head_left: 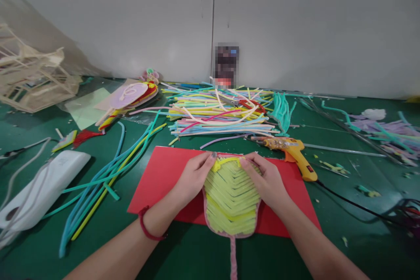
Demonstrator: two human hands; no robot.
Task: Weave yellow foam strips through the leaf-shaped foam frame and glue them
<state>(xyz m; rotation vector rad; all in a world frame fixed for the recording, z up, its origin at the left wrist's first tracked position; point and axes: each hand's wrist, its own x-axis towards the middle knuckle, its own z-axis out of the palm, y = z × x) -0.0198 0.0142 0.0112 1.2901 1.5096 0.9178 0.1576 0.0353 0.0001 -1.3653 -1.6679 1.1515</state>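
Note:
A leaf-shaped piece [230, 199] woven of yellow-green pipe cleaners with a pink border and pink stem lies on a red sheet [160, 179]. My left hand [194, 176] presses its upper left edge with fingers curled together. My right hand [267, 179] presses its upper right edge the same way. A red cord circles my left wrist.
A yellow glue gun [293, 152] lies just right of the red sheet, its black cord running right. A heap of coloured pipe cleaners [216, 113] lies behind. Long blue and yellow strands [98, 188] and a white device [39, 188] lie at left. Finished pieces [131, 96] sit far left.

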